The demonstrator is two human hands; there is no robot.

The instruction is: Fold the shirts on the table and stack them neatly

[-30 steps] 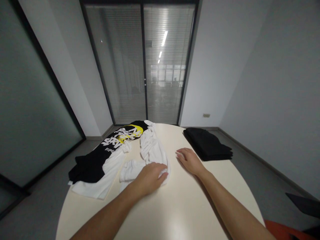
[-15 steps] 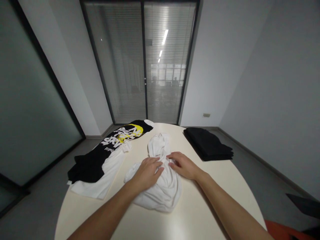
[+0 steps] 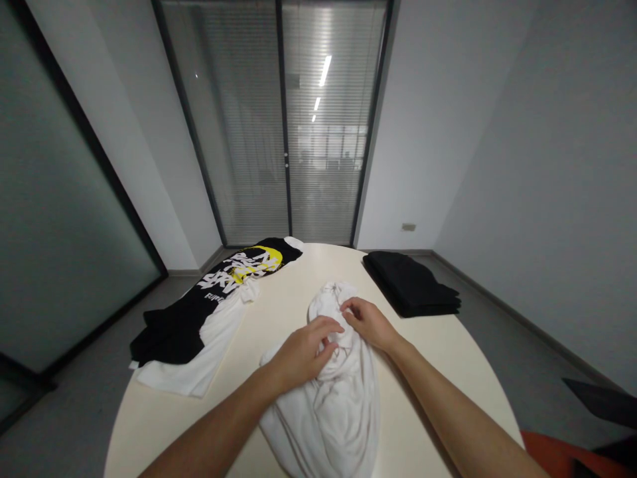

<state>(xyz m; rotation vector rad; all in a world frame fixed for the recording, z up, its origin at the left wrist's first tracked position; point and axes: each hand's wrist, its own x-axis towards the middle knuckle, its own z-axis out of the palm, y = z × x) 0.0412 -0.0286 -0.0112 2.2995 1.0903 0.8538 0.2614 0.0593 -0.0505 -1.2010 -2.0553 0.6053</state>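
Note:
A crumpled white garment [image 3: 343, 411] lies bunched on the round table in front of me, its lower part running out of the bottom of the view. My left hand [image 3: 308, 352] is over its left side, with curled fingers and the thumb drawn close on the gathered cloth. Opposite it, my right hand [image 3: 368, 322] pinches the cloth near the far, narrower end. The fingertips of both hands are partly lost among the folds. What kind of garment it is cannot be made out.
To the left on the cream table [image 3: 223, 425] lies a black T-shirt [image 3: 176, 332] with white and yellow print, over a white garment [image 3: 219, 355]. A folded black stack of cloth [image 3: 411, 285] sits at the right edge. An orange chair [image 3: 557, 455] stands at lower right.
The white garment has shifted toward me and slightly right, stretching out longer. My fingers have curled in from lying flatter on it. Other clothes stay in place.

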